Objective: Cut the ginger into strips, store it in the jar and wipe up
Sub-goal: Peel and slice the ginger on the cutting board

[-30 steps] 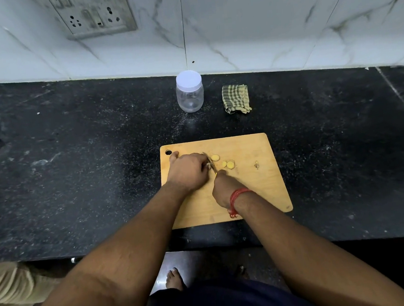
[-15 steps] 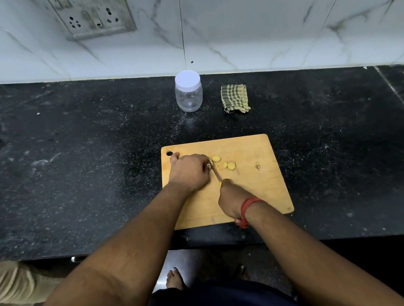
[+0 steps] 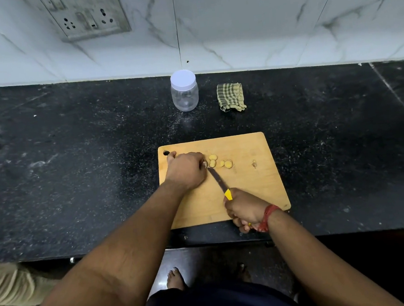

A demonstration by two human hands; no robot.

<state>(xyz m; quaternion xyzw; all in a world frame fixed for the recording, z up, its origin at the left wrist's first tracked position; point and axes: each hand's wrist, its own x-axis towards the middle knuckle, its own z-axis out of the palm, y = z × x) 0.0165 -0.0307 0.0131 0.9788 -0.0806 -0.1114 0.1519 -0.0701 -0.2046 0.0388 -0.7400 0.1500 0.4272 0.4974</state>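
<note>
Ginger slices point(image 3: 221, 162) lie in a small cluster on the far half of the wooden cutting board, just right of our left hand. Under it all we see the black speckled tabletop point(image 3: 76, 176), running to a marble-tiled wall point(image 3: 257, 21) with a socket plate point(image 3: 86, 16). The cutting board point(image 3: 255, 187) sits near the front edge. Our left hand point(image 3: 185, 171) is curled, knuckles up, on the board's far left; whatever it presses down is hidden beneath the fingers. Our right hand point(image 3: 246, 207) is wrapped round the yellow handle of the knife point(image 3: 219, 181), whose blade tip reaches the left fingertips. The lidded jar point(image 3: 184, 91) and the folded checked cloth point(image 3: 230, 97) stand well behind the board, near each other but apart
</note>
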